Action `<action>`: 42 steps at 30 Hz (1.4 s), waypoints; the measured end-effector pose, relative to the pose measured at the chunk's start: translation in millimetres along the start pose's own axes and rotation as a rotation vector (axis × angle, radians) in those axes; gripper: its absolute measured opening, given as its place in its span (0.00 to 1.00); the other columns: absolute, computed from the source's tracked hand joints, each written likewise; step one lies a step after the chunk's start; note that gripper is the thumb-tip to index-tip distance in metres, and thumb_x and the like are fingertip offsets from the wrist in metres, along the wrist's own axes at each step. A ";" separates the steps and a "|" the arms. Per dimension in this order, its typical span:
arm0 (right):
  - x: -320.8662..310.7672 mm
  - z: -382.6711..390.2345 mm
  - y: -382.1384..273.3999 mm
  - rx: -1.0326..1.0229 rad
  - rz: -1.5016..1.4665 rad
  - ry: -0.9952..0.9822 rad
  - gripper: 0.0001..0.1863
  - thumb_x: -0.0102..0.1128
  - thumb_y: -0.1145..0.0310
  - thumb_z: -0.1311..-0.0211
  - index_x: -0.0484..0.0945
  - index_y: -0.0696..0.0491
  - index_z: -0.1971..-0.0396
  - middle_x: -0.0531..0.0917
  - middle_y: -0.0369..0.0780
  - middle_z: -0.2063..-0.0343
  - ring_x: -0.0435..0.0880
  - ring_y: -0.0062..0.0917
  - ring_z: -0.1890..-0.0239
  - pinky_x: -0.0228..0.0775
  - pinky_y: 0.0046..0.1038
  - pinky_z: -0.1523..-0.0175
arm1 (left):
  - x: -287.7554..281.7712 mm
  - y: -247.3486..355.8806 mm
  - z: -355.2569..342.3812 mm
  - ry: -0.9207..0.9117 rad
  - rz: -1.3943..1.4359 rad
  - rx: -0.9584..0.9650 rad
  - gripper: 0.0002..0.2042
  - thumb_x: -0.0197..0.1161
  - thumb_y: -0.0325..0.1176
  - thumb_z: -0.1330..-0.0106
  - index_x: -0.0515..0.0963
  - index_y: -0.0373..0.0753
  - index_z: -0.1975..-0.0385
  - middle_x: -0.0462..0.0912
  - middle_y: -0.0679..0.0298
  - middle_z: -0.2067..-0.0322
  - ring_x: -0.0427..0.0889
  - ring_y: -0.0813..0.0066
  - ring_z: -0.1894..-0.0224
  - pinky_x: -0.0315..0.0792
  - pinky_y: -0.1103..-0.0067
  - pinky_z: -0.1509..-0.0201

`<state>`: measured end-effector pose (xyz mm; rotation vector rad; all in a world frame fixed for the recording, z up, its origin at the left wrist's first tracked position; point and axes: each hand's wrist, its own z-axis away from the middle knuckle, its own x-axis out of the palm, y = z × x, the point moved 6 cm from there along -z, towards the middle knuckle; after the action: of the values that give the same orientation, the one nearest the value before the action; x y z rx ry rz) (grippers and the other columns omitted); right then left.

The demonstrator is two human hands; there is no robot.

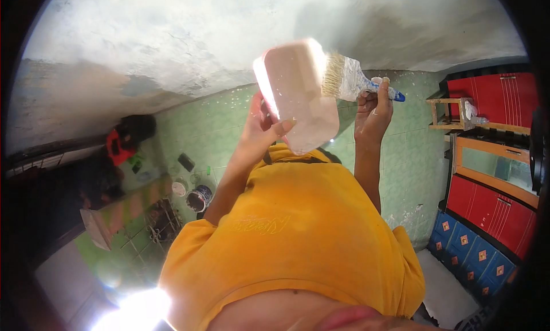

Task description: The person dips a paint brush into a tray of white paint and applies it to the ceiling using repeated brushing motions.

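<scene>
My left hand [264, 123] grips a rectangular, pale pink plastic tub [295, 90] by its lower left side, thumb over the rim. The tub's inside looks coated with whitish paint; how much liquid it holds I cannot tell. My right hand [371, 114] is closed round the blue handle of a wide paintbrush [349, 79], its ferrule smeared with white. The brush lies nearly level, its pale bristles pointing left at the tub's right edge. Whether they touch the rim or only overlap it in this view is unclear.
Ahead stands a patchy white and grey wall [189, 39]. Green floor tiles [409, 153] carry white splashes. To the left are a paint-stained bucket [199, 198] and a wooden bench [126, 211]. Red cabinets [484, 213] and a small wooden stand [447, 114] line the right.
</scene>
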<state>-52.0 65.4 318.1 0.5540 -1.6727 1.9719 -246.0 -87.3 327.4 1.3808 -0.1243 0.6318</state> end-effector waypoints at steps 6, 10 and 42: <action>-19.4 -12.5 23.5 0.093 -0.055 0.061 0.13 0.54 0.61 0.36 0.75 0.57 0.64 0.78 0.35 0.75 0.74 0.15 0.75 0.69 0.17 0.67 | -9.1 -6.5 -2.5 -0.039 -0.063 0.021 0.36 0.63 0.23 0.45 0.48 0.34 0.40 0.68 0.55 0.51 0.75 0.73 0.56 0.76 0.80 0.63; -45.7 -24.5 46.3 0.134 -0.051 0.150 0.14 0.53 0.61 0.35 0.73 0.57 0.61 0.79 0.37 0.72 0.75 0.17 0.73 0.71 0.18 0.65 | -26.6 -28.1 -3.2 0.007 -0.030 -0.018 0.35 0.62 0.23 0.45 0.49 0.34 0.39 0.68 0.55 0.50 0.72 0.71 0.51 0.73 0.77 0.54; -106.6 -193.5 366.4 -0.167 -0.074 0.027 0.24 0.48 0.64 0.33 0.63 0.67 0.46 0.73 0.47 0.51 0.76 0.35 0.48 0.70 0.29 0.43 | -200.1 -253.2 -25.7 0.423 0.134 -0.215 0.45 0.71 0.36 0.57 0.51 0.31 0.39 0.65 0.56 0.47 0.66 0.65 0.45 0.62 0.70 0.41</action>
<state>-187.1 198.3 -65.5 0.5170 -1.7541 1.7612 -296.5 -145.6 13.0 1.0144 0.0547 0.9802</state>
